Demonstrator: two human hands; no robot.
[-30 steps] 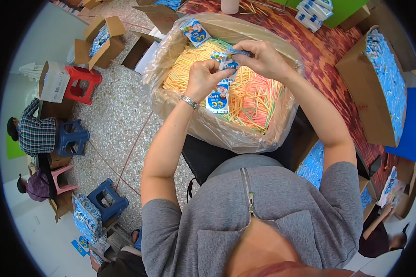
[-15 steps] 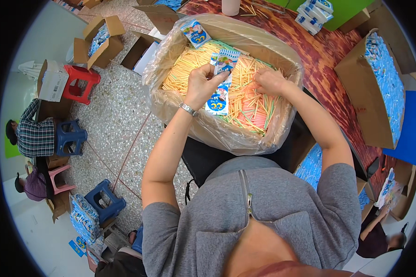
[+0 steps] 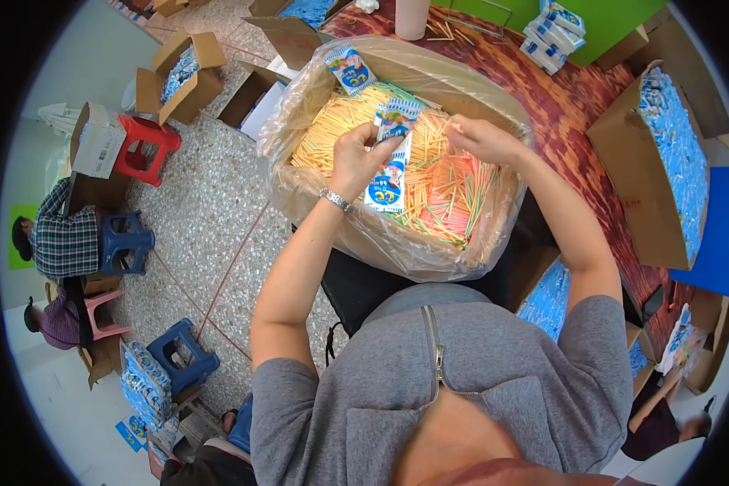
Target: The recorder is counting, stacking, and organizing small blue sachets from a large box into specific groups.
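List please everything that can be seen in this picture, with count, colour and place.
bag-lined box: one, clear plastic over cardboard, in front of the person
straws: a heap, yellow, pink and green, inside the bag-lined box
packets: several, blue and white, in the left hand
loose packet: one, blue and white, at the far rim of the box
table: one, red-brown pattern, on the right
carton of packets: one, brown with blue contents, on the table
stools: red, blue and pink, on the floor at left
wristwatch: one, silver, left wrist
left hand: grips the packets
right hand: pinches a thin straw above the heap
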